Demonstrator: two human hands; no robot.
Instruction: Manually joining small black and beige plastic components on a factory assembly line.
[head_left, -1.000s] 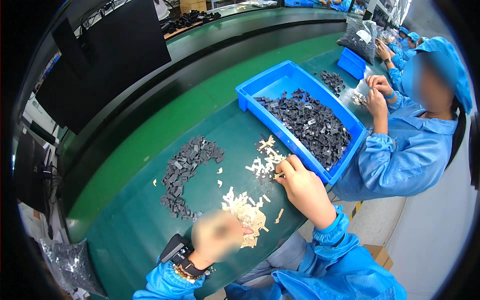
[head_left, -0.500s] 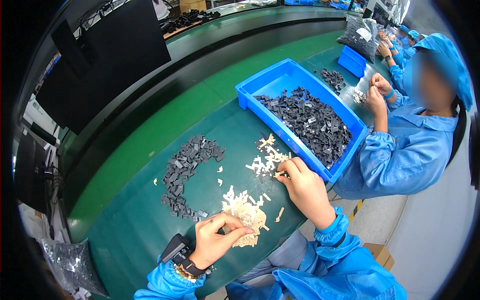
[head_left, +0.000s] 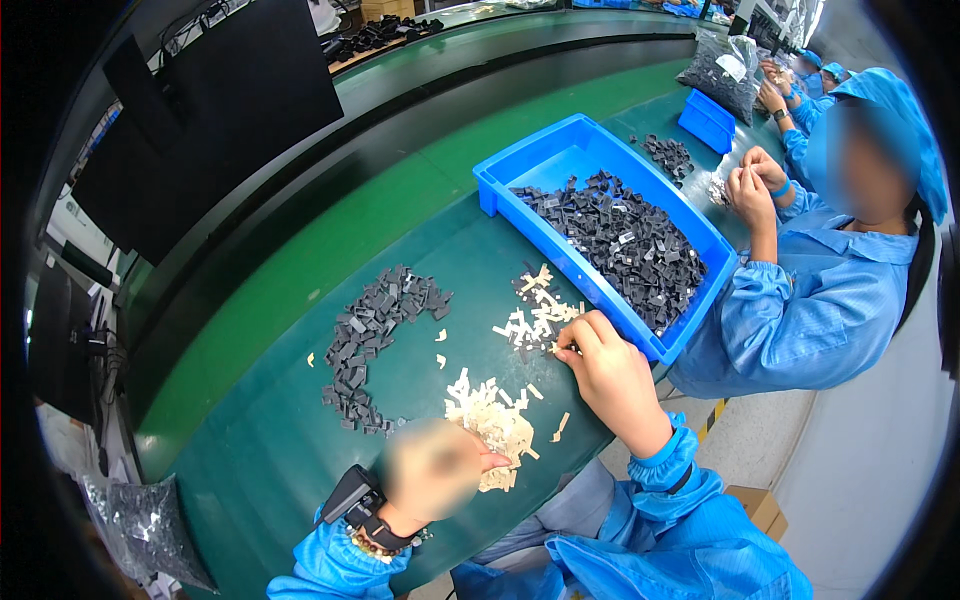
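Just beside the near edge of the blue tray, I see the right hand with thumb and fingertips drawn close over a scatter of cream strips, though I can't tell whether they grip one. Farther from the tray, on its left and nearer the person, the left hand rests at the heap of cream pieces, too blurred to read its grip; dark grey parts curve left of the tray.
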